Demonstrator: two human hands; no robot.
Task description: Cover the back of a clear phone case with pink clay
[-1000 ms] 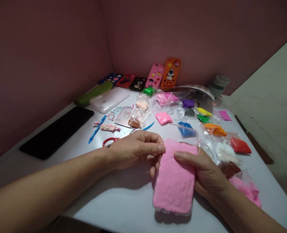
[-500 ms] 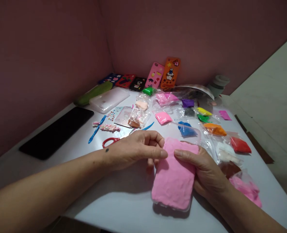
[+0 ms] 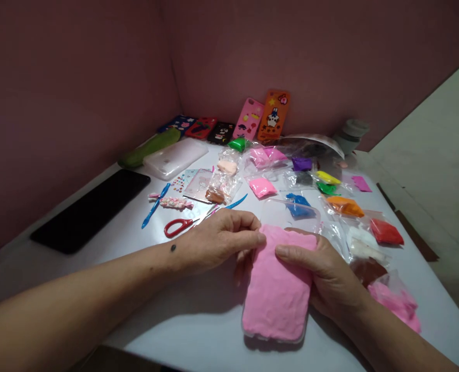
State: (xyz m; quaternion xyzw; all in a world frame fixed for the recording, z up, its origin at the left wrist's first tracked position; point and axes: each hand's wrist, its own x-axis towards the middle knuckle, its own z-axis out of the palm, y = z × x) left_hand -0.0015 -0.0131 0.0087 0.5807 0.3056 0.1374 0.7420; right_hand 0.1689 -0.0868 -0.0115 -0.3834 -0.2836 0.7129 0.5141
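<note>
A clear phone case (image 3: 278, 294), its back spread with bumpy pink clay, is tilted up off the white table between my hands. My right hand (image 3: 326, 268) grips its right side, thumb lying on the pink surface and fingers behind. At the upper left edge my left hand (image 3: 229, 240) pinches the clay and rim between thumb and forefinger. The case's transparent top end shows uncovered above the clay. Red-handled scissors (image 3: 179, 227) lie just beyond my left wrist, partly hidden by it.
Bags of coloured clay, among them blue (image 3: 300, 205), orange (image 3: 345, 206) and red (image 3: 386, 232), spread across the right. A black phone (image 3: 93, 209), a blue modelling tool (image 3: 155, 206) and a clear case (image 3: 175, 157) lie left. Decorated cases, including an orange one (image 3: 274, 116), line the wall.
My left thumb has shifted slightly left and up toward the clay's upper left edge. My right thumb has slid a little down and left. The case stays in about the same place.
</note>
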